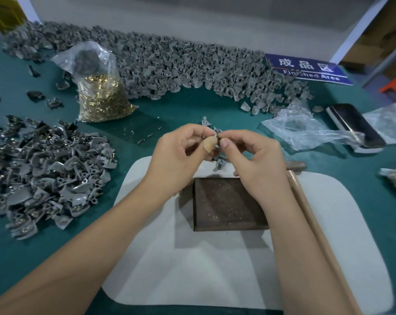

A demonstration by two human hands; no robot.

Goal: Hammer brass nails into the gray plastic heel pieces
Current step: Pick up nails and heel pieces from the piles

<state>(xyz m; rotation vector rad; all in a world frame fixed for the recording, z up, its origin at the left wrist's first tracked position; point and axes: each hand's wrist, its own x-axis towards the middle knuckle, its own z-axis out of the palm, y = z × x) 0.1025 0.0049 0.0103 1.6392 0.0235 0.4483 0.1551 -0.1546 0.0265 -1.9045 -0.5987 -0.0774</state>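
Two bare hands meet just above the centre of the frame: the left hand, a tan plaster on its thumb, and the right hand both pinch one small gray plastic heel piece between curled fingertips. A glint at the left fingertips may be a brass nail, but it is too small to tell.

The piece is held in the air, above and beyond the dark rusty metal block that sits on the white rounded mat. The wooden-handled hammer lies untouched along the right of the mat, its head partly hidden behind the right wrist.

Likely risks from here:
- A nail set crooked in its hole would probably bend or skid under the first blow.
- Fingertips kept this close to the piece could be struck.
- A loosened pinch could drop the tiny piece among the loose gray pieces lying just beyond the hands.
- Reaching for the hammer leaves one hand to steady both parts; the nail may fall out.

A clear plastic bag of brass nails stands at upper left, with gray piles behind and at left.
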